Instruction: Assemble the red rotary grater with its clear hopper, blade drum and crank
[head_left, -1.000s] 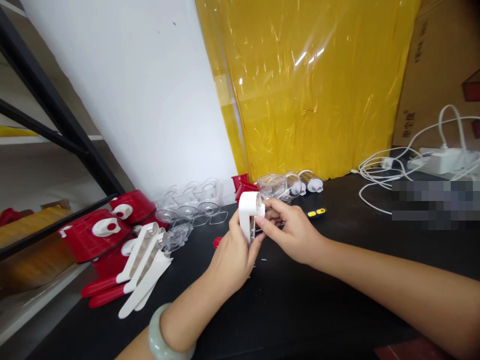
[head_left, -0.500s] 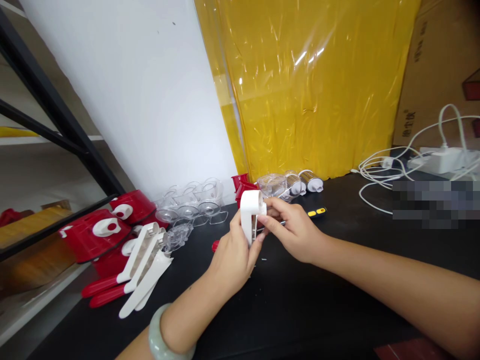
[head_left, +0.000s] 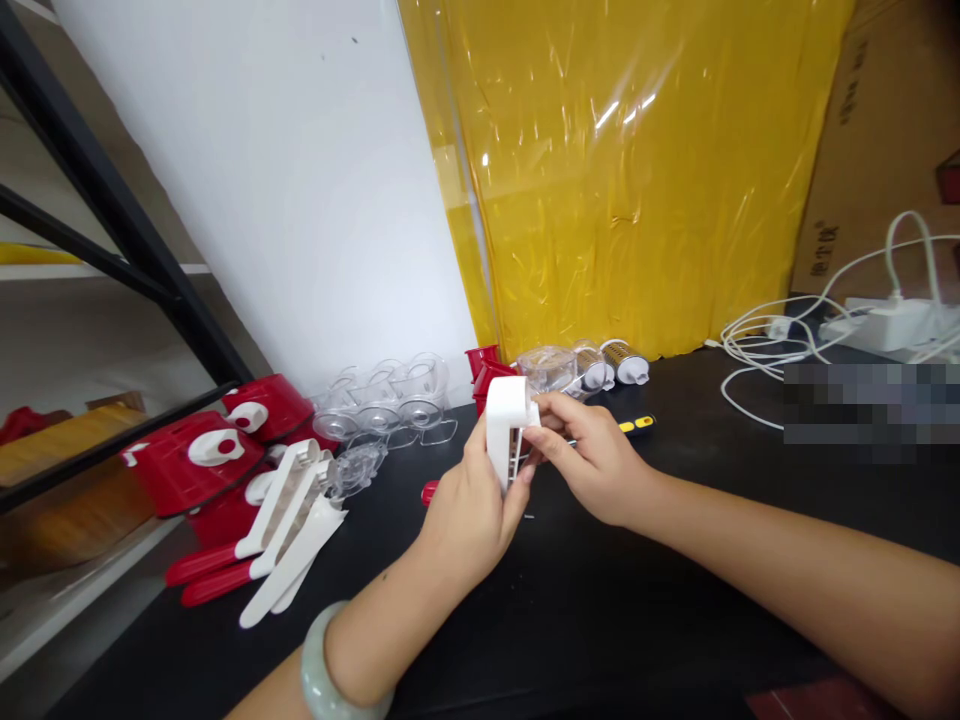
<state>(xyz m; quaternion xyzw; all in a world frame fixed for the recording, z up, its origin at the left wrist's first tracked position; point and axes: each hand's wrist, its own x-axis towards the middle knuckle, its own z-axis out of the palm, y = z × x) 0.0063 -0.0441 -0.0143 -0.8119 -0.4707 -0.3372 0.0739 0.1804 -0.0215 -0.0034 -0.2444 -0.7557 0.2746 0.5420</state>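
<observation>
Both my hands meet over a black table (head_left: 615,600). My left hand (head_left: 469,515), with a pale green bangle (head_left: 330,675) on the wrist, is closed round the lower part of a white plastic handle piece (head_left: 506,425) held upright. My right hand (head_left: 589,450) pinches the top of the same piece with its fingertips. Whether those fingers hold some small part too is hidden.
White handles (head_left: 289,535) and red housings (head_left: 191,460) lie at the left, clear plastic cups (head_left: 390,400) by the wall. Drum parts (head_left: 600,365) and a yellow-black screwdriver (head_left: 636,425) sit behind my hands. White cables and a power strip (head_left: 877,325) lie far right before yellow film.
The white piece and both hands have shifted slightly right and up in view; the grip is the same.
</observation>
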